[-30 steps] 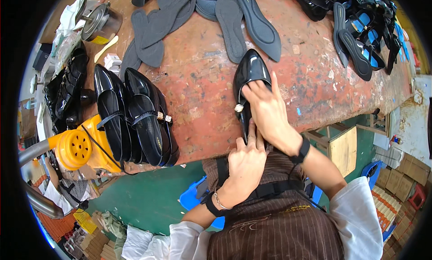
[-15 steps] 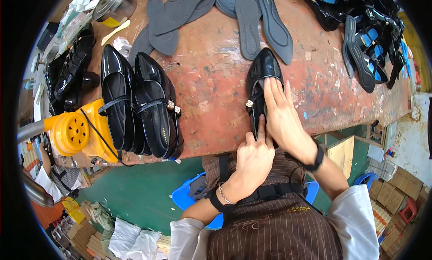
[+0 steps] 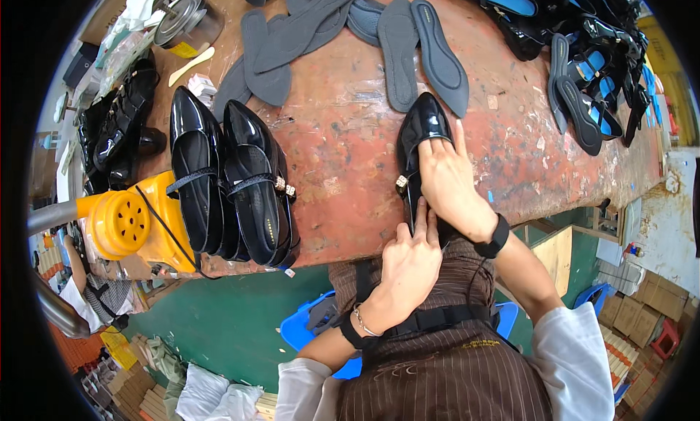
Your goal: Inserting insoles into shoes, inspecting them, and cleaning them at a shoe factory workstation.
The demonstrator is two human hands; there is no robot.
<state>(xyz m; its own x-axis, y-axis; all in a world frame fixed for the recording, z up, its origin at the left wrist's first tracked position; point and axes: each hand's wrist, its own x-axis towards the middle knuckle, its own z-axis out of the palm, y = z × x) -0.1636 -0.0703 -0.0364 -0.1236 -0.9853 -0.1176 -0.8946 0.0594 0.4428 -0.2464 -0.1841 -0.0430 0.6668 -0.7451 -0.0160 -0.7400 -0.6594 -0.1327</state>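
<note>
A black patent pointed shoe (image 3: 426, 115) with a strap and a pale square ornament lies on the worn red-brown table, its toe away from me. My right hand (image 3: 452, 184) reaches into the shoe's opening behind the toe. Its fingertips are hidden there, while one finger lies along the outside of the right edge. At the heel end, my left hand (image 3: 410, 257) has two fingers extended into the shoe and its other fingers curled. Both hands are closed on the shoe. Just beyond its toe lie two grey insoles (image 3: 442, 60).
More black strapped shoes (image 3: 260, 195) stand to the left, beside a yellow machine-like device (image 3: 157, 209). More grey insoles (image 3: 273, 53) and a lidded can (image 3: 188, 24) lie farther back. Black shoes with blue linings (image 3: 601, 82) crowd the far right. The table's front edge runs close by my hands.
The whole view has shifted a little, so the table things sit lower in it. My right wrist has swung left and forward over the shoe. The left hand keeps its place at the heel.
</note>
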